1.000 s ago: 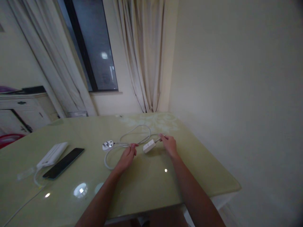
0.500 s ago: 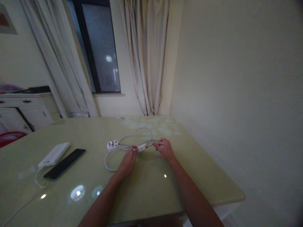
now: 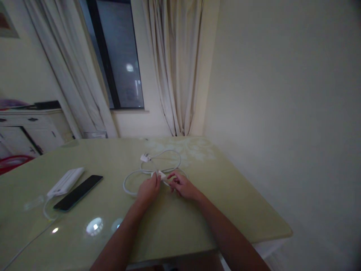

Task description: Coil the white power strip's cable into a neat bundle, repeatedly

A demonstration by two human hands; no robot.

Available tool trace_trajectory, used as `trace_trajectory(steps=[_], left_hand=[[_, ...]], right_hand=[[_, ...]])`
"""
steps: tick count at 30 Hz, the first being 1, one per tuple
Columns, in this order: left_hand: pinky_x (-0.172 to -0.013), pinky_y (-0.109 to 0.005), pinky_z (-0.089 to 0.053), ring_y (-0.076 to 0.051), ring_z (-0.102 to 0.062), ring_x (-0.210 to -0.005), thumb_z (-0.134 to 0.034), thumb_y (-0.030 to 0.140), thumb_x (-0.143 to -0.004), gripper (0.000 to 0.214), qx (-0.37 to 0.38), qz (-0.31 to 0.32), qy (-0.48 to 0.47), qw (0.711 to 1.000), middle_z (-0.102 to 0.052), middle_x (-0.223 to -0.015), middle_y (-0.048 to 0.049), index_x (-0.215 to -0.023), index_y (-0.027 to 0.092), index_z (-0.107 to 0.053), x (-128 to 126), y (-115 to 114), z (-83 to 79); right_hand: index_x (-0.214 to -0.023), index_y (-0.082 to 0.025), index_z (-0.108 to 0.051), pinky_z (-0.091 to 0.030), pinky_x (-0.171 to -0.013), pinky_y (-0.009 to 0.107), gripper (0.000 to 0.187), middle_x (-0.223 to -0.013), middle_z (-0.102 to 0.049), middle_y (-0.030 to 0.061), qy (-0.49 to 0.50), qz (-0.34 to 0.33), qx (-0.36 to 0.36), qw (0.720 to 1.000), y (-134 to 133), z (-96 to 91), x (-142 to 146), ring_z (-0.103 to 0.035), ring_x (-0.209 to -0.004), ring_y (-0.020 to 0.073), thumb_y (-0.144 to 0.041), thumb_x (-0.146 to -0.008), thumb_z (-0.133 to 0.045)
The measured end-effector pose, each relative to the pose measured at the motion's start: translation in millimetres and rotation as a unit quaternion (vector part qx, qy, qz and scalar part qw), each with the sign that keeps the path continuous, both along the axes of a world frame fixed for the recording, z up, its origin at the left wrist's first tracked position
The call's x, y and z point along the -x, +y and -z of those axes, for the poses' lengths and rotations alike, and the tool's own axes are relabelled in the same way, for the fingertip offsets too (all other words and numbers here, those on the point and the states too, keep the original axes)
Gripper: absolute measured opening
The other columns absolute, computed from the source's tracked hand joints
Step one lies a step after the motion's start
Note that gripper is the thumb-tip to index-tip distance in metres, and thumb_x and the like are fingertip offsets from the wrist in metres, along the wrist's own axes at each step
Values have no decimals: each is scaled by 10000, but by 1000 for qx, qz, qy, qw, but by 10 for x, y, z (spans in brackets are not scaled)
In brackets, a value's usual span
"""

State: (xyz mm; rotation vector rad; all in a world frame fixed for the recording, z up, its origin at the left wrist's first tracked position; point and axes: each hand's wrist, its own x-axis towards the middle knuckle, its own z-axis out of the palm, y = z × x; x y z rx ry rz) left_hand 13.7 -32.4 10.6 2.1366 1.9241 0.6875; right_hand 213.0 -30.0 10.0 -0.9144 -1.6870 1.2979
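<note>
A white cable [image 3: 169, 151] lies in loose loops on the table, with a white power plug [image 3: 146, 157] at its far left, prongs up. Near the middle of the loops is a small white block [image 3: 161, 174] in line with the cable. My left hand [image 3: 149, 188] is closed at the block's left end, pinching a strand of cable against it. Just right of the block, my right hand [image 3: 183, 186] has its index finger stretched over and its other fingertips curled on the cable. Those fingertips are partly hidden.
To the left lie a dark phone [image 3: 78, 193] and a white power bank [image 3: 66, 181] with its own thin cable [image 3: 31, 241]. The glossy table [image 3: 231, 210] ends at a wall on the right. Behind it are curtains [image 3: 176, 67] and a window.
The plug has moved away and to the right, and turned. My right hand has moved left, closer to the left hand and the block. The left hand has shifted slightly left.
</note>
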Motion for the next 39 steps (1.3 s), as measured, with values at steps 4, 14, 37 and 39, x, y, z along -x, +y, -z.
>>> trace_trajectory(steps=[4,14,37,39], left_hand=[[-726,-353,-489,-302,-721,-816,-249,444,-1037,519,2,-6,37,999,-745,-937,-200,-1319,167,-585,0,-40,-50],[-855,-360,-512,-300,-715,-992,-392,500,-1004,500,-62,115,-61,990,-760,-1085,-138,-1388,257,-599,-98,-147,-15],[-488,-238,-429,-128,-549,-497,-314,645,-975,815,84,135,-419,894,-633,-749,9,-1625,190,-130,-230,-175,-34],[-495,-239,-438,-117,-549,-512,-330,638,-974,806,77,155,-418,892,-662,-866,-20,-1628,220,-114,-228,-195,-37]], right_hand=[[-975,-203,-685,-320,-415,177,334,-658,-638,-24,5,-7,10,1000,6,14,32,-443,-426,74,-515,-857,-695],[-956,-157,-724,-301,-431,186,507,-655,-619,-23,118,59,36,991,44,-138,82,-411,-454,58,-638,-809,-664],[-976,-240,-584,-511,-771,271,281,-914,-647,27,144,138,-110,974,-232,-208,207,-627,-826,172,-511,-917,-630],[-962,-238,-581,-506,-785,268,276,-903,-627,20,141,156,-120,970,-219,-183,210,-603,-814,165,-509,-928,-616]])
